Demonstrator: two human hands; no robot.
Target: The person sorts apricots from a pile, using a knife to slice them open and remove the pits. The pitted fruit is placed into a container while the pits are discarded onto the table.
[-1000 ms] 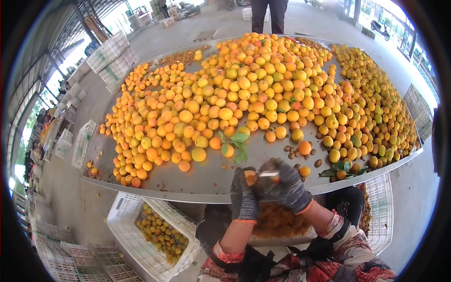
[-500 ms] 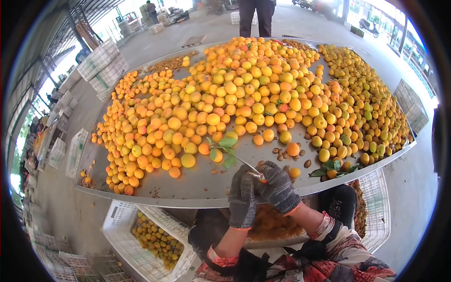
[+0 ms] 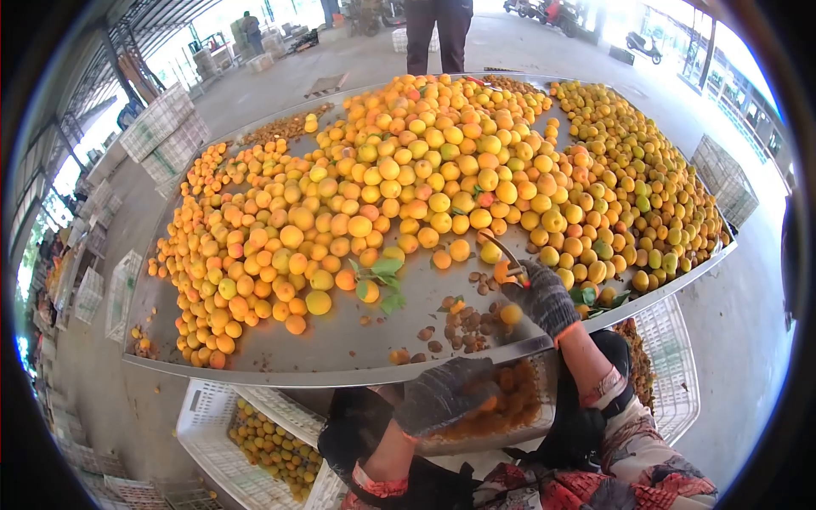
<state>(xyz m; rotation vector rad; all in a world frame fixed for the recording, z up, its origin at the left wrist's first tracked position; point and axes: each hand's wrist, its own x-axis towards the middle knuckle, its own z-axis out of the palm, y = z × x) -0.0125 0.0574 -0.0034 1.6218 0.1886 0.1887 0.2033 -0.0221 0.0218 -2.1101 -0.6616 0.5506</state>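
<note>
My right hand [image 3: 544,299], in a dark grey knitted glove, is closed round a thin curved metal tool [image 3: 503,248] above the table's front right. A torn piece of orange apricot flesh [image 3: 507,274] is at the tool, by the fingers. My left hand [image 3: 444,396], gloved the same way, hangs below the table's front edge, over a crate of orange apricot pieces [image 3: 510,391]. Motion blurs its fingers, so I cannot make out whether they hold anything. Brown apricot stones [image 3: 467,327] lie between the hands, with a whole apricot [image 3: 511,314] beside them.
A big heap of apricots [image 3: 408,170] covers much of the metal table [image 3: 340,344]. Greener, smaller fruit [image 3: 646,187] lies on the right. A leafy sprig [image 3: 382,274] rests at the front. White crates [image 3: 200,416] stand below; a person [image 3: 438,34] stands behind the table.
My hands, together at the tool before, are now apart. The right one has moved up and right with the tool; the left one has dropped below the table edge. More stones show.
</note>
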